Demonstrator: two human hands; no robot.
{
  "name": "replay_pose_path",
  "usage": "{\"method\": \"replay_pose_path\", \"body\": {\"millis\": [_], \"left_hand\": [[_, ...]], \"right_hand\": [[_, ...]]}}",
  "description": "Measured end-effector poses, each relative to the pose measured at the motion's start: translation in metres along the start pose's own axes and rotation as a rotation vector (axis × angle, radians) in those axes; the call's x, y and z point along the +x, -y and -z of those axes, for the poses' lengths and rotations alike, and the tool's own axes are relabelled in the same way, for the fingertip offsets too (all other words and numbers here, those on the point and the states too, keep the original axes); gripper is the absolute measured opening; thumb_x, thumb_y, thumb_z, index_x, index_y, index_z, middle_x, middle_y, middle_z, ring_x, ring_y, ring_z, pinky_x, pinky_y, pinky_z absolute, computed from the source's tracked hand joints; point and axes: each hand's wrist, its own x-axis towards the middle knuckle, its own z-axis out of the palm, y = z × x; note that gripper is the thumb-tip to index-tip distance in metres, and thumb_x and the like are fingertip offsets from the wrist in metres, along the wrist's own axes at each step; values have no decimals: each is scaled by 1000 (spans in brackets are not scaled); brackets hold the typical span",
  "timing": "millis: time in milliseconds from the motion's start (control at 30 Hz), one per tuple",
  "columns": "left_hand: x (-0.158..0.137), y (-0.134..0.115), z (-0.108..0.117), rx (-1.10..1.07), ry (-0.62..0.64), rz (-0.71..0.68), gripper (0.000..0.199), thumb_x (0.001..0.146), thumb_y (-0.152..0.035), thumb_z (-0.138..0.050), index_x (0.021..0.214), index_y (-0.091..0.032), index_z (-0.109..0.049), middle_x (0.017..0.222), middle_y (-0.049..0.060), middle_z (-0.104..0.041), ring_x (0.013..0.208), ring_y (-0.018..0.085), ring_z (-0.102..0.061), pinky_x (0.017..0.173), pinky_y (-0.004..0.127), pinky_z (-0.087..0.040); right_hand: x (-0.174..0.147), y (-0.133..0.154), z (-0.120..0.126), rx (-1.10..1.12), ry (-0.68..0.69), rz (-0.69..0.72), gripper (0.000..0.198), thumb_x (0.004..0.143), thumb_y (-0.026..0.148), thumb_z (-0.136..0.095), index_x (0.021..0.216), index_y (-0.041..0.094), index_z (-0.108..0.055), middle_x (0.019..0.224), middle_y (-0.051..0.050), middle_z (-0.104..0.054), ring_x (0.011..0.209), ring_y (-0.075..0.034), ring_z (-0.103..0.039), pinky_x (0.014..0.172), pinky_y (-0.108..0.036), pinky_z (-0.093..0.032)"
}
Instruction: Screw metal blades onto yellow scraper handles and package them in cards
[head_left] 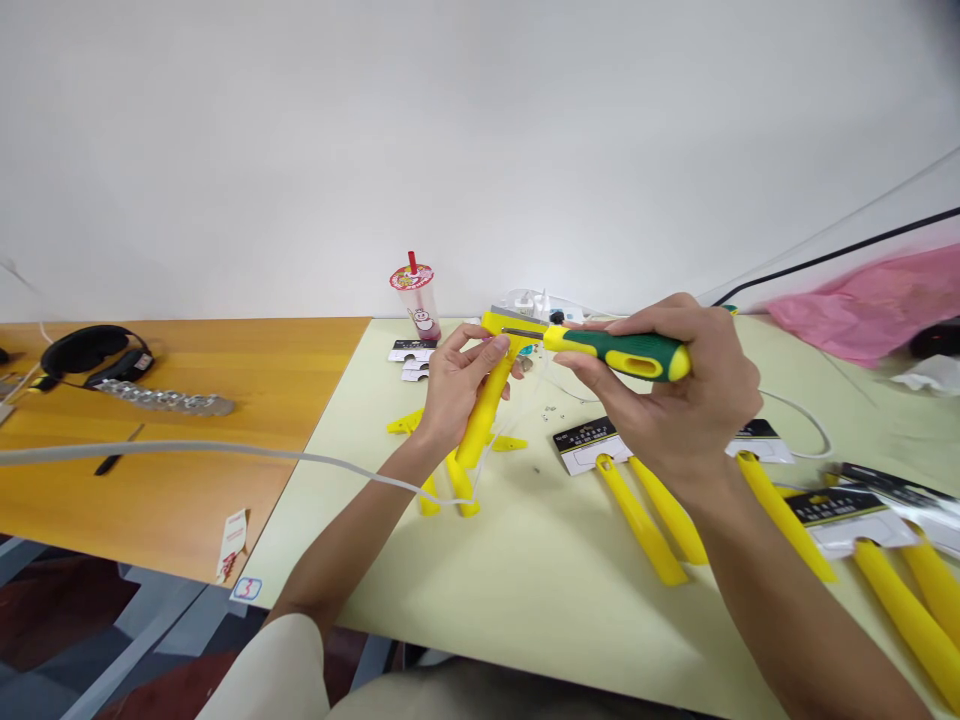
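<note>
My left hand is closed around a T-shaped yellow scraper, its head up and its handle slanting down toward me. In my right hand is a screwdriver with a green and yellow handle, held level. Its metal shaft points left and its tip meets the scraper's head near my left thumb; the exact contact is too small to make out. Below my left hand, more yellow parts lie on the pale table. Small metal bits, perhaps screws, are scattered beyond them.
Several yellow handles with black-and-white cards lie on the right. A drink cup stands near the wall. A white cable crosses in front of my left forearm. Headphones rest on the wooden desk; a pink bag lies at far right.
</note>
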Motion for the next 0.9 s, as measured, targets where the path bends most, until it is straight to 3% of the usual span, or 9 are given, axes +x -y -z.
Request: {"method": "replay_pose_path", "body": {"millis": [233, 433, 733, 900], "left_hand": [[1, 2, 2, 71, 14, -92, 45, 85, -50, -90, 97, -23, -56, 78, 0, -75, 67, 17, -75, 51, 24, -57], [5, -3, 7, 175, -15, -245, 40, 87, -46, -89, 92, -22, -58, 81, 0, -75, 68, 16, -75, 50, 24, -57], [16, -4, 28, 458, -117, -634, 26, 96, -44, -81, 100, -22, -69, 80, 0, -76, 68, 13, -74, 56, 23, -57], [23, -6, 48, 726, -113, -937, 12, 105, -35, -71, 111, -26, -74, 114, 7, -84, 77, 15, -79, 63, 27, -61]], "right_hand": [[-2, -2, -3, 48, -98, -187, 42, 81, 37, -97, 94, 30, -58, 83, 1, -66, 78, -25, -73, 64, -41, -54], [-5, -15, -12, 104, -150, -514, 46, 79, 50, -96, 82, 28, -55, 82, 1, -65, 75, -22, -70, 70, -42, -59], [-13, -11, -33, 693, -102, -1076, 56, 74, 57, -98, 78, 26, -51, 74, 5, -65, 67, -17, -75, 68, -32, -61], [-15, -5, -39, 957, -100, -1297, 53, 64, 47, -105, 82, 23, -62, 74, 6, -64, 68, -11, -70, 64, -23, -58]]}}
